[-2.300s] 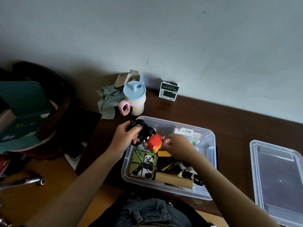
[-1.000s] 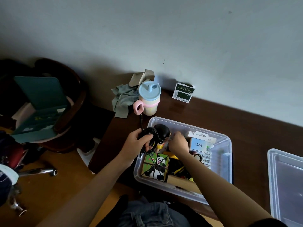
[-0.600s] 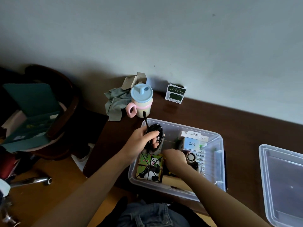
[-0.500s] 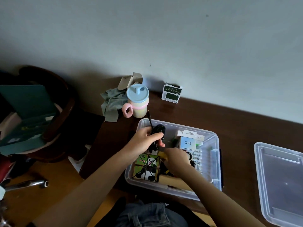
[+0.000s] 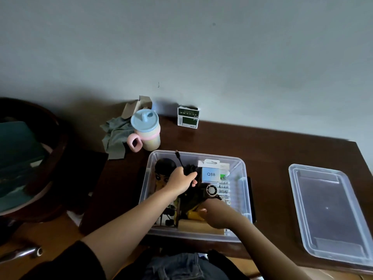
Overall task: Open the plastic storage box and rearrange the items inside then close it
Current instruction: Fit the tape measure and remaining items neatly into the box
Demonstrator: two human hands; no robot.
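Cable bundle [image 5: 188, 168] sits in the left hand [image 5: 180, 181], whose fingers are curled round the black coil above the far middle of the storage box [image 5: 243, 201], just left of the white Q88 carton [image 5: 211, 173]. One loose end with its plug [image 5: 177, 152] sticks up and away towards the far wall of the box, so the bundle's free length points away from the person. The left arm reaches in over the near-left rim, wrist raised. The right hand [image 5: 217, 216] is lower, at the near side, its fingers bent down onto a yellow item [image 5: 192, 215]; whether they actually grip it I cannot tell. The lid [image 5: 327, 211] lies well apart on the worktop [image 5: 268, 154] to the right. Probably the coil goes down into the gap beneath it.
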